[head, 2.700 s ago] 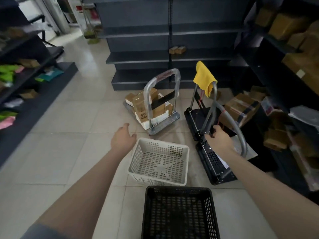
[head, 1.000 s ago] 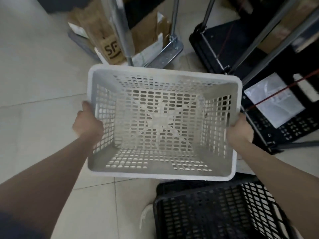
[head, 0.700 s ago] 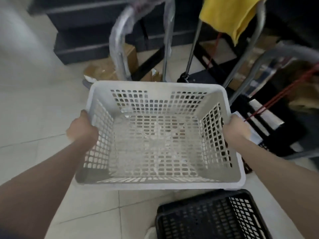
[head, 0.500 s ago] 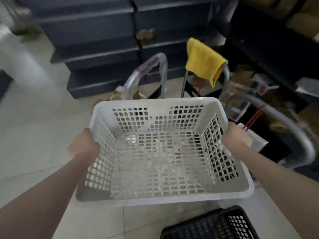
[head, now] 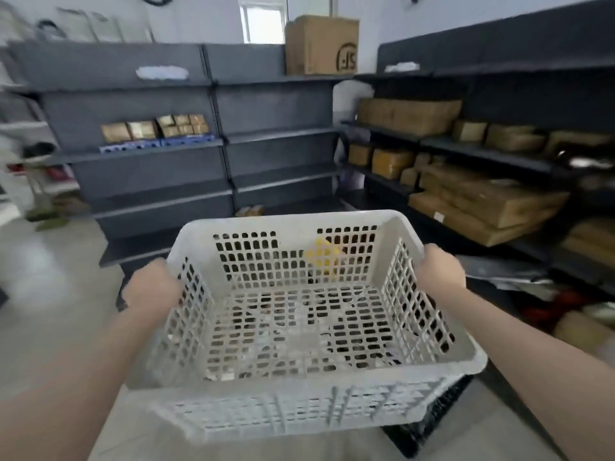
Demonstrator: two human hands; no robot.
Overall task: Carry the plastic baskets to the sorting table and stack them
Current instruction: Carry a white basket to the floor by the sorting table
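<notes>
Here the left hand (head: 153,287) grips the left rim of the white basket (head: 299,331), and the right hand (head: 439,272) grips its right rim, holding it level in the air. Under its near right corner shows a black basket (head: 429,414) on the floor. Beyond stand dark shelves (head: 213,151) bearing cardboard boxes (head: 486,201).

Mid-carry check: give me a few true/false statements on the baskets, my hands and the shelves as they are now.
1. Both the left hand and the right hand grip the white basket. True.
2. The white basket holds boxes. False: it is empty.
3. The black basket sits inside the white one. False: it shows beneath the white one's near right corner.
4. A cardboard box stands on top of the shelves. True.
</notes>
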